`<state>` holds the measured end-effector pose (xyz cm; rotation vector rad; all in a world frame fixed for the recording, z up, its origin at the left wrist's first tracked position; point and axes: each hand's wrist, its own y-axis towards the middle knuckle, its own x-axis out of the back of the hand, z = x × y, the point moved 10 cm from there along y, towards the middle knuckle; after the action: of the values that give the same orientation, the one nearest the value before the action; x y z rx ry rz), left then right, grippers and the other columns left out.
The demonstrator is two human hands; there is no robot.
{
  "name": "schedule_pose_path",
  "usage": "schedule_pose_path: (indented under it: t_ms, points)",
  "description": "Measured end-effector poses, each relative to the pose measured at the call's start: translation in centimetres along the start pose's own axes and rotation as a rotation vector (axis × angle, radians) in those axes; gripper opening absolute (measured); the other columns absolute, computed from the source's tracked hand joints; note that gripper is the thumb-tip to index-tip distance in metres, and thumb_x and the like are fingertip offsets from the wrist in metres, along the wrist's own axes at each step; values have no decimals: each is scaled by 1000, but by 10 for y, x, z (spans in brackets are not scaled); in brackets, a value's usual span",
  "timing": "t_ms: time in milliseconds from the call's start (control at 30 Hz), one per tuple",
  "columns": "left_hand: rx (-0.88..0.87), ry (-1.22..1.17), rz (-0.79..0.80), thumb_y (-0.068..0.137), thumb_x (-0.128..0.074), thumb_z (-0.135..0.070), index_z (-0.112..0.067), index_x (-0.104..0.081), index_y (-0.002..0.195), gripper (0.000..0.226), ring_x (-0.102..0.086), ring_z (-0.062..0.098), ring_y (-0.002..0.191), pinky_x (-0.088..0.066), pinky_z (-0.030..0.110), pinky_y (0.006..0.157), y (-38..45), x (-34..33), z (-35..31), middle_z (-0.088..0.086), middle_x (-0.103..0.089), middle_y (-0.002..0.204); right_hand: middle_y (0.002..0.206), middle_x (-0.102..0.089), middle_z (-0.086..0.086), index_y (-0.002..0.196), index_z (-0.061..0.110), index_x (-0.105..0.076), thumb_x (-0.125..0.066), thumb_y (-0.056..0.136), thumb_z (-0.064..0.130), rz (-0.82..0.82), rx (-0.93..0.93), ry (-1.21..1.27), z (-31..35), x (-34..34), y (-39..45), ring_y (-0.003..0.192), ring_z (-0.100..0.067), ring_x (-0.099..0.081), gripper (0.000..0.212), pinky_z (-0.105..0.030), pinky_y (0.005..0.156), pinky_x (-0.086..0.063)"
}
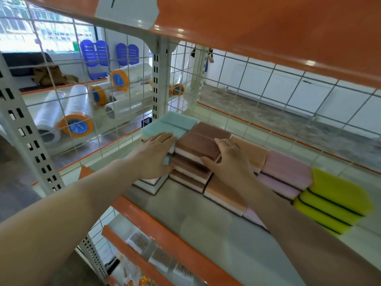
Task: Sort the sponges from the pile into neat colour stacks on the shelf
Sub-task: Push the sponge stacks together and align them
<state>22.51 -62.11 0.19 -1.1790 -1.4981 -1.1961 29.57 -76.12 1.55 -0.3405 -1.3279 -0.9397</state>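
Here, five colour groups of sponges sit side by side on the pale shelf [198, 219]: a teal stack [173, 123] at the far left, with two sponges showing on top and its lower layers hidden; a brown stack [198, 145] next to it, two across on top and at least three layers visible at the front; an orange stack [224, 191] of which two top faces can be made out; a pink stack [286, 168] with three visible; and a yellow stack [338, 195] of three at the right end. The left hand [156, 155] lies with straight fingers flat against the teal stack's top and its side facing the brown one, gripping nothing. The right hand [228, 157] rests on the near right corner of the top brown sponge, fingers bent over its edge and thumb along the front, holding it. The shelf has an orange front lip and a white wire-grid back, with another orange shelf overhead carrying a white label. Behind the grid, a neighbouring shelf holds about six rolls of clear film [78, 112], some with orange ends. Farther back are blue plastic items [97, 52], a window, white walls and a grey floor.
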Motion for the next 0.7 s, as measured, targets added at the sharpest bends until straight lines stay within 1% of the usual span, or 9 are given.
schedule_pose_path:
  t_ms: [167,367,500,600,700]
  points:
    - [-7,-25,1,84,-61,-40,-13,-18,148,81,-18,19,142,-17,28,112,3,-2,-1,5,-17,155,139,-42,-1,143,13,-33,-50,87,55,-2,-7,-13,-2,-3,-1,124,-19,-39,71,-30,99,-35]
    - [-24,-21,-3,84,-61,-39,-13,-20,148,80,-21,21,141,-19,28,111,5,-3,-2,6,-20,154,141,-43,0,143,13,-35,-55,86,52,12,11,-4,-4,-5,-3,127,-17,-37,72,-27,101,-31]
    - [-18,-23,-6,83,-62,-38,-12,-22,147,79,-23,22,140,-21,28,110,6,-4,-4,7,-21,153,151,-32,1,145,16,-31,-56,86,49,37,22,10,-4,-8,-5,137,-14,-26,72,-24,108,-21]
    - [-8,-13,-10,83,-61,-38,-12,-22,147,78,-24,23,139,-21,31,111,7,-4,-5,8,-22,153,154,-23,2,147,18,-26,-56,87,48,69,29,13,-4,-11,-6,141,-13,-19,74,-26,111,-18]
    - [18,-4,-24,85,-59,-37,-11,-21,147,77,-22,24,140,-17,32,113,5,-4,-5,9,-22,153,156,-19,3,148,18,-23,-56,87,48,78,28,12,-4,-10,-7,142,-13,-15,76,-29,113,-18]
